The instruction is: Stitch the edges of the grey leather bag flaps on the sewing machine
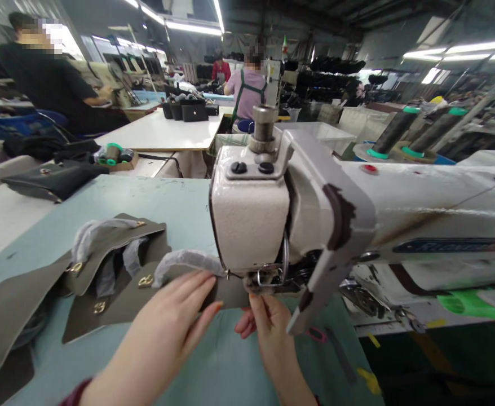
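The left hand (167,316) lies palm down on the grey-brown panel (230,294), fingers extended, thumb spread along the near edge; it is flat on the piece, not clenched. The right hand (270,324) is at the panel's right end, thumb tip against it beside the needle area, the other fingers bent below; whether they pinch the panel cannot be told. The panel sits under the head of the sewing machine (251,208), on the pale blue-green table (217,366). A wrapped handle (190,260) arches along its far side, with a gold-coloured ring (146,281) at its left end.

To the right of the right hand, a pink item (316,334), a dark strip (341,355) and a yellow scrap (370,380) lie on the table. To the left of the left hand, further panels (14,310) overlap, some fitted with wrapped handles and rings.

Beyond the table's far left edge are a black bag (55,179) and a small box (124,162) of spools. Two tall dark spools (395,132) stand tilted behind the machine arm. Farther back, a white table (158,131) carries black bags (194,110). Co-workers (250,93) occupy the background.
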The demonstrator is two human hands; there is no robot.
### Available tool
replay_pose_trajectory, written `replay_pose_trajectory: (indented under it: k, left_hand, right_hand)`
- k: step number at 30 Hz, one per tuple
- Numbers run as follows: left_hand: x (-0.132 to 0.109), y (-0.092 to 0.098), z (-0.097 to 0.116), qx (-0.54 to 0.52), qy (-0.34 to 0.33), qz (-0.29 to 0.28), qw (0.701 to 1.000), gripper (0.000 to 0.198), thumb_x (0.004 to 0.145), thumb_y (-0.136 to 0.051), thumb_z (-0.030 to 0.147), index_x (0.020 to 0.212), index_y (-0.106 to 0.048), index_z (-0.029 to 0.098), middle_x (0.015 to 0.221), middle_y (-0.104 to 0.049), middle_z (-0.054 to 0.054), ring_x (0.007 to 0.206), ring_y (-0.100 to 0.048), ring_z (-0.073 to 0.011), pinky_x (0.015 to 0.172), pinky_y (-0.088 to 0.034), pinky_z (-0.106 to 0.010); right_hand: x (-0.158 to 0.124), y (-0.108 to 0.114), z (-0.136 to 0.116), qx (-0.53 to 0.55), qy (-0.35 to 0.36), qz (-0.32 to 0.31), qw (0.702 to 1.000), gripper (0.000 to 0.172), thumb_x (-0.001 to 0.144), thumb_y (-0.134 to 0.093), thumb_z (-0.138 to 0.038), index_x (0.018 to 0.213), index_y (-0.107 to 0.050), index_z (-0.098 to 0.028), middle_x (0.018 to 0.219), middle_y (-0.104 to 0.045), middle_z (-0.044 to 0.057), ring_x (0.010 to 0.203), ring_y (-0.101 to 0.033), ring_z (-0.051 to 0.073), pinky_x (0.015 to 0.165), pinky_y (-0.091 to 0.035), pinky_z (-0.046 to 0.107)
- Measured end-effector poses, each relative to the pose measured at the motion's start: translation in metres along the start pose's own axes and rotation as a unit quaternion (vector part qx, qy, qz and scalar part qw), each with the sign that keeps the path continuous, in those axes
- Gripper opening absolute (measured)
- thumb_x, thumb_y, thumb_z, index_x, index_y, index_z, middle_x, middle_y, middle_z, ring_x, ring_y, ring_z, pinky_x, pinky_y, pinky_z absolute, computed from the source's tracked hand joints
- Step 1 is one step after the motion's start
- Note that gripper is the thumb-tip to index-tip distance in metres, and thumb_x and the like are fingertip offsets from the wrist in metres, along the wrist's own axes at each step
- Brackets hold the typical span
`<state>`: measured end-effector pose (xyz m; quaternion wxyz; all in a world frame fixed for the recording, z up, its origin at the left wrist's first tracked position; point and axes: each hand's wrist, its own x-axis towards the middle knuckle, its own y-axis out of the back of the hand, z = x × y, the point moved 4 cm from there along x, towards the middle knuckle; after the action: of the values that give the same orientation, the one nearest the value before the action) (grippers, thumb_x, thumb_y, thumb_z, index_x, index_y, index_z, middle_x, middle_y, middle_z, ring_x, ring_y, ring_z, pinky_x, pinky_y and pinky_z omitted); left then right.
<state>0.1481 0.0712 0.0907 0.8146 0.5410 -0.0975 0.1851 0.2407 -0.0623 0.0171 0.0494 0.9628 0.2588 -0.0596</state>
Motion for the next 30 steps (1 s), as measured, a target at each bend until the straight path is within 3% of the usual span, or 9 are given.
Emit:
replay_pose_trajectory:
  k: [1, 3, 5, 8, 10, 13, 16, 22, 30]
  left_hand:
    - [-0.018, -0.01, 0.005, -0.06, 0.013, 0.0, 0.998, 0.025, 0.087, -0.055, 0.032, 0.108, -0.067, 0.024, 0.105, -0.068, -0.008, 0.098, -0.062, -0.0225, 0.088, -0.047, -0.031]
    - [-0.047, -0.036, 0.01, -0.241, 0.07, 0.015, 0.968, 0.02, 0.089, -0.053, 0.035, 0.094, -0.068, 0.025, 0.093, -0.066, -0.006, 0.086, -0.062, -0.0183, 0.078, -0.049, -0.026]
    - [-0.059, -0.073, 0.01, -0.423, 0.185, -0.033, 0.886, 0.039, 0.085, -0.051, 0.054, 0.097, -0.066, 0.02, 0.082, -0.063, -0.007, 0.07, -0.059, -0.0178, 0.065, -0.049, -0.027]
    - [-0.047, -0.108, 0.008, -0.585, 0.313, -0.026, 0.748, 0.059, 0.074, -0.053, 0.071, 0.088, -0.064, 0.014, 0.076, -0.062, -0.007, 0.067, -0.056, -0.0196, 0.067, -0.048, -0.032]
    - [-0.03, -0.113, 0.004, -0.603, 0.352, -0.012, 0.715, 0.057, 0.072, -0.055, 0.07, 0.069, -0.062, 0.014, 0.068, -0.06, -0.006, 0.067, -0.054, -0.0201, 0.069, -0.047, -0.033]
    - [-0.019, -0.107, -0.008, -0.522, 0.419, -0.03, 0.742, 0.053, 0.071, -0.06, 0.064, 0.048, -0.052, 0.017, 0.055, -0.053, -0.002, 0.062, -0.05, -0.0185, 0.063, -0.043, -0.029]
    - [-0.02, -0.099, -0.017, -0.419, 0.451, -0.079, 0.784, 0.05, 0.069, -0.061, 0.06, 0.043, -0.05, 0.019, 0.048, -0.048, 0.001, 0.057, -0.046, -0.0174, 0.056, -0.039, -0.027]
    - [-0.019, -0.09, -0.018, -0.354, 0.389, -0.122, 0.842, 0.032, 0.068, -0.06, 0.05, 0.054, -0.06, 0.022, 0.051, -0.052, 0.003, 0.059, -0.049, -0.0177, 0.054, -0.039, -0.023]
    - [-0.023, -0.098, -0.019, -0.409, 0.429, -0.122, 0.796, 0.045, 0.075, -0.054, 0.056, 0.047, -0.053, 0.021, 0.043, -0.046, 0.001, 0.05, -0.046, -0.0176, 0.054, -0.039, -0.027]
  right_hand:
    - [0.0, 0.0, 0.0, -0.003, 0.003, 0.0, 1.0, 0.056, 0.091, -0.041, -0.057, 0.055, -0.055, -0.016, 0.047, -0.064, 0.005, 0.039, -0.057, 0.011, 0.043, -0.045, 0.016]
    - [0.0, 0.0, 0.001, -0.006, 0.012, 0.006, 1.0, 0.053, 0.091, -0.042, -0.054, 0.056, -0.055, -0.016, 0.045, -0.062, 0.003, 0.038, -0.056, 0.01, 0.044, -0.045, 0.016]
    - [0.0, -0.001, 0.002, -0.005, 0.019, 0.012, 1.0, 0.052, 0.092, -0.044, -0.053, 0.055, -0.054, -0.017, 0.042, -0.06, 0.001, 0.036, -0.054, 0.009, 0.044, -0.045, 0.016]
    - [0.0, -0.001, 0.003, -0.008, 0.018, 0.019, 1.0, 0.051, 0.092, -0.044, -0.053, 0.057, -0.053, -0.017, 0.038, -0.056, -0.001, 0.033, -0.051, 0.009, 0.04, -0.041, 0.016]
    - [0.0, 0.0, 0.002, -0.024, 0.018, 0.028, 0.999, 0.05, 0.091, -0.045, -0.054, 0.058, -0.054, -0.017, 0.037, -0.054, -0.002, 0.032, -0.049, 0.009, 0.037, -0.038, 0.016]
    - [0.0, 0.001, -0.001, -0.06, 0.033, 0.041, 0.997, 0.047, 0.091, -0.046, -0.052, 0.06, -0.054, -0.017, 0.039, -0.051, -0.003, 0.033, -0.048, 0.009, 0.038, -0.037, 0.016]
    - [-0.001, 0.002, -0.003, -0.086, 0.059, 0.049, 0.993, 0.046, 0.092, -0.045, -0.05, 0.061, -0.053, -0.017, 0.041, -0.049, -0.003, 0.036, -0.047, 0.009, 0.041, -0.039, 0.016]
    - [-0.008, 0.007, -0.004, -0.05, 0.059, 0.026, 0.997, 0.039, 0.092, -0.048, -0.046, 0.068, -0.055, -0.016, 0.055, -0.056, 0.0, 0.049, -0.054, 0.011, 0.048, -0.044, 0.018]
    - [-0.008, 0.007, -0.006, 0.024, 0.023, 0.01, 0.999, 0.037, 0.09, -0.052, -0.042, 0.065, -0.054, -0.016, 0.051, -0.054, -0.002, 0.045, -0.051, 0.01, 0.046, -0.04, 0.018]
